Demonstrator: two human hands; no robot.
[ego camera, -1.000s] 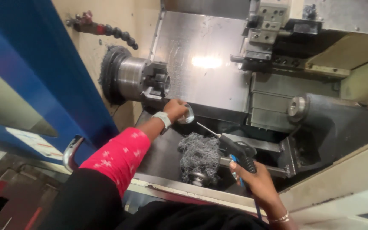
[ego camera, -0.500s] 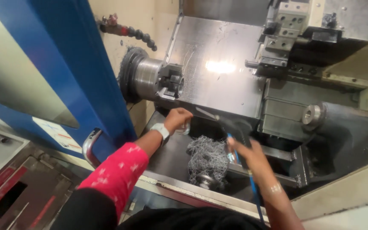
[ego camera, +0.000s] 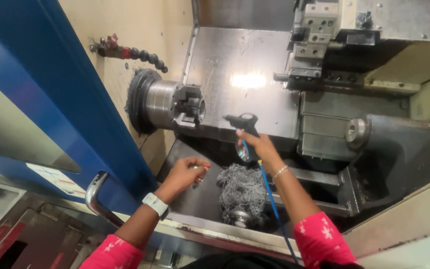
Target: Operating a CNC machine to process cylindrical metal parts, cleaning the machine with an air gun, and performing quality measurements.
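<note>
I look into an open lathe enclosure. My left hand (ego camera: 186,174) is low in the machine bed, fingers closed on a small shiny metal part (ego camera: 196,180). My right hand (ego camera: 256,144) grips a black air gun (ego camera: 243,121) with a blue hose (ego camera: 269,199) hanging from it; its nozzle points left toward the chuck (ego camera: 190,105). The chuck jaws look empty. A tangled ball of grey metal swarf (ego camera: 241,187) lies between my two forearms, below the right hand.
The blue sliding door (ego camera: 51,99) with a chrome handle (ego camera: 95,197) stands open at left. A tool turret (ego camera: 319,40) hangs upper right, a tailstock (ego camera: 359,132) sits at right. A segmented coolant hose (ego camera: 135,54) runs along the beige back wall.
My left hand dropped from near the chuck down into the bed with the small part. My right hand rose and brought the air gun up toward the chuck. The view shifted right.
</note>
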